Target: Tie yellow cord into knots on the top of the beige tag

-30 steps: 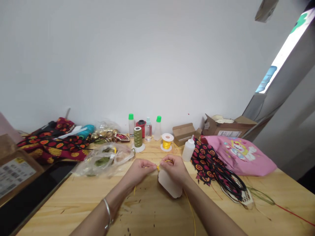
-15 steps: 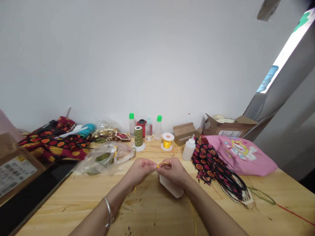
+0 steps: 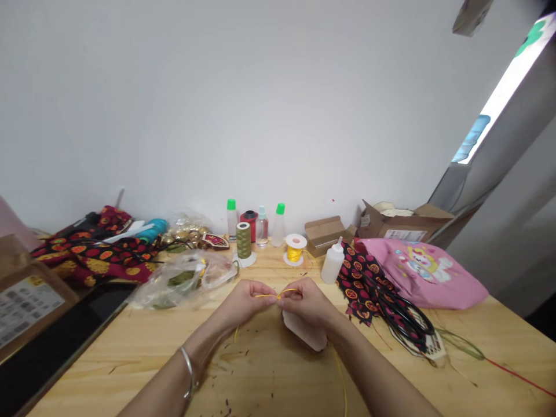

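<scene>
Between my fingertips runs a thin yellow cord [image 3: 266, 296], with a small knot or crossing where the hands meet. My left hand [image 3: 248, 301] pinches the cord between thumb and forefinger, and a tail of it hangs below near the wrist. My right hand [image 3: 307, 304] pinches the cord from the other side, a small loop arching over its fingers. Another length of cord trails from under that hand toward the front edge. Beneath my right hand is a flat pale piece with rounded corners [image 3: 304, 332], partly hidden by the hand.
Behind the hands stand a yellow cord spool [image 3: 295, 255], a green thread spool [image 3: 244, 242] and a white squeeze bottle [image 3: 332, 263]. Clear plastic bags [image 3: 186, 278] lie left; patterned fabric [image 3: 358, 284], black cable [image 3: 410, 318] and a pink bag [image 3: 430, 275] lie right.
A strand of yellow cord now shows stretched across my left fingers, where it was not visible before. Both hands stay nearly in place, still pinching the cord.
</scene>
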Tool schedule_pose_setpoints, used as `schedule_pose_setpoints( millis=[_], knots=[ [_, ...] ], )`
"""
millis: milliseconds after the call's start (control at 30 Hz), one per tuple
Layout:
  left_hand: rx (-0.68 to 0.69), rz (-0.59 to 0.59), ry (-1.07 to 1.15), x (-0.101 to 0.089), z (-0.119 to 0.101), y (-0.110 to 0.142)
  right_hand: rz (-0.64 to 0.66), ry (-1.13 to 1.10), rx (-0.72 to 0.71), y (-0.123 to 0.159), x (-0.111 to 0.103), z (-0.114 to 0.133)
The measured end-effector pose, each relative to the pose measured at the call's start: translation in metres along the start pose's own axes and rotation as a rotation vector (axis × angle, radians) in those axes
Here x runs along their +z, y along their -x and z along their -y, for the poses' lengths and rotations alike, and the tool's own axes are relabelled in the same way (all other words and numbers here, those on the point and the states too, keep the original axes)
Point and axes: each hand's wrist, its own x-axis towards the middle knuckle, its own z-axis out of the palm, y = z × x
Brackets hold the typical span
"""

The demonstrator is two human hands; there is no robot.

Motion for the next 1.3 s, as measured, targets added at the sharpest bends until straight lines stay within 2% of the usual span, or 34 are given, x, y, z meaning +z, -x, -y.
schedule_pose_setpoints(
  millis=[200,333,467,700,867,1000,1167,1300],
  knots=[
    [-0.032,-0.005,-0.022,0.003,-0.001,0.001,-0.026,0.163,0.001,-0.001,0.003,-0.002],
    [-0.026,0.011,-0.004,0.002,-0.001,0.0,-0.052,0.256,-0.052,-0.002,0.002,-0.003],
    [-0.042,0.039,0.026,0.001,0.0,0.0,-0.049,0.245,-0.074,-0.003,0.001,-0.002],
    [-0.046,0.023,0.095,0.003,0.003,-0.002,-0.162,0.172,-0.137,-0.005,0.0,-0.001],
    [-0.094,-0.01,0.113,0.004,-0.007,0.002,-0.227,0.131,-0.064,-0.006,-0.003,0.003],
    [-0.117,-0.025,0.098,0.006,-0.013,0.005,-0.23,0.103,-0.049,-0.005,-0.001,0.006],
    [-0.104,0.026,0.108,0.006,-0.01,0.003,-0.265,0.088,-0.076,-0.006,-0.001,0.005],
    [-0.091,0.021,0.1,0.004,-0.006,0.001,-0.289,0.052,-0.062,-0.007,-0.002,0.002]
  ],
)
